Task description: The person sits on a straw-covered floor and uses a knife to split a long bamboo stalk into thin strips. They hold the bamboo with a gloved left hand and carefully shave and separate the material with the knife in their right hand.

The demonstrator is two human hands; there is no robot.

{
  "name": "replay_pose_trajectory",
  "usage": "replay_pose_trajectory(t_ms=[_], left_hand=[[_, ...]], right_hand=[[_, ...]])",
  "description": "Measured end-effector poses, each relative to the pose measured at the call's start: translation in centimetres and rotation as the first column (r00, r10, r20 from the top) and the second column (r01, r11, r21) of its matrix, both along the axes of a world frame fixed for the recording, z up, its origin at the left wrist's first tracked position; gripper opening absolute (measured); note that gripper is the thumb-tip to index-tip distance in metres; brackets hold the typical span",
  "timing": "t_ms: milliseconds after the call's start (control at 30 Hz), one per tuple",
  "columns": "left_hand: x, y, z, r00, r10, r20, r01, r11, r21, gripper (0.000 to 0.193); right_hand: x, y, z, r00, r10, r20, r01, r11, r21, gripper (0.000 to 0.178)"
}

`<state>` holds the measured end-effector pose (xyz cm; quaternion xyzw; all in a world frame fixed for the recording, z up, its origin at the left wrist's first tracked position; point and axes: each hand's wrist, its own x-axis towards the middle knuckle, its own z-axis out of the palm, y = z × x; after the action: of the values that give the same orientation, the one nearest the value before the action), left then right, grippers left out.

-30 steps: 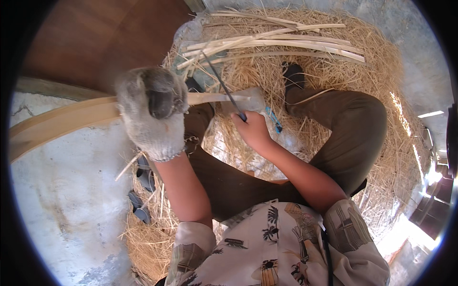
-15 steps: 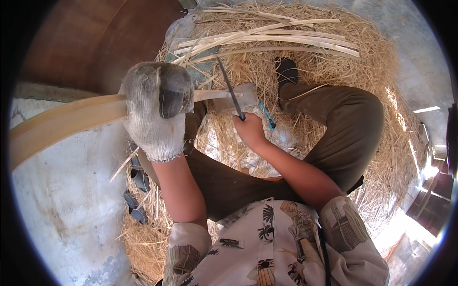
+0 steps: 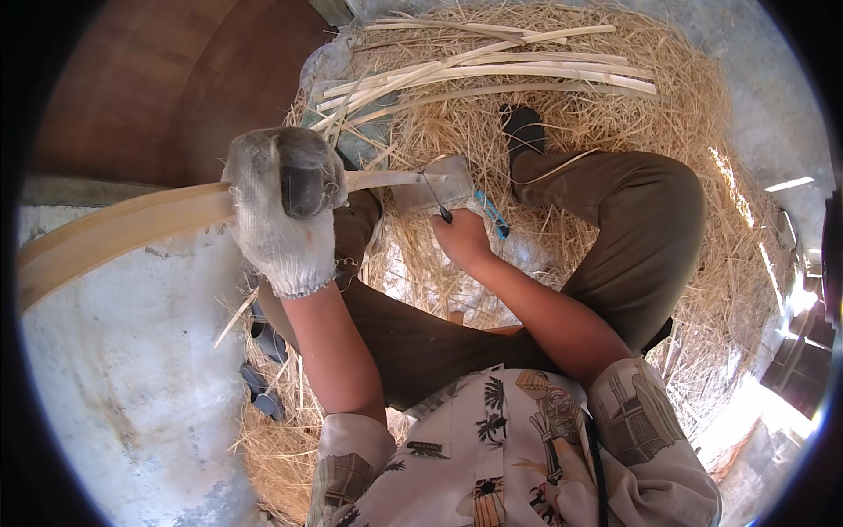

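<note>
Now, from the left: a long pale bamboo strip (image 3: 114, 230) sweeps in from the left edge, its long axis running nearly level toward the middle. The left hand (image 3: 283, 206), in a grubby knit glove, is clamped around it, fingers wrapped over the top. Past the glove the strip narrows and carries on to the right, its tip reaching a flat blade (image 3: 432, 183) lying across the straw.

The right hand (image 3: 461, 239), bare, sits just below and right of that tip, fingers closed on a thin dark tool (image 3: 435, 200) that angles up-left onto the blade; a blue handle (image 3: 492, 213) shows just beside the knuckles. So the strip's free end lies up-left of the right hand, close, and the right hand is the nearer one to it.

Room to move: the straw bed (image 3: 702, 114) spreads wide at the top and right, with a bundle of split strips (image 3: 527, 70) across the far edge. A bent knee (image 3: 632, 220) crowds the right side; bare concrete floor (image 3: 114, 395) lies open at lower left.
</note>
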<state>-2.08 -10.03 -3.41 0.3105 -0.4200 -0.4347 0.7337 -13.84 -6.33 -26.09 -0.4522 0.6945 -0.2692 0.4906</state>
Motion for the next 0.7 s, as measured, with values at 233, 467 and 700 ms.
replay_pose_trajectory(t_ms=[233, 467, 700], left_hand=[[0.2, -0.1, 1.4, 0.98, -0.193, 0.053, 0.199, 0.971, -0.129, 0.031], [-0.5, -0.5, -0.1, 0.99, -0.14, 0.033, 0.14, 0.99, 0.005, 0.036], [-1.2, 0.0, 0.4, 0.998, -0.046, -0.035, 0.048, 0.997, 0.057, 0.037]], right_hand=[[0.7, 0.1, 1.5, 0.879, -0.213, 0.426, 0.217, 0.975, 0.04, 0.041], [0.3, -0.6, 0.3, 0.992, 0.035, 0.121, -0.03, 0.998, -0.047, 0.043], [0.7, 0.0, 1.7, 0.953, -0.066, 0.297, 0.027, 0.991, 0.132, 0.042]])
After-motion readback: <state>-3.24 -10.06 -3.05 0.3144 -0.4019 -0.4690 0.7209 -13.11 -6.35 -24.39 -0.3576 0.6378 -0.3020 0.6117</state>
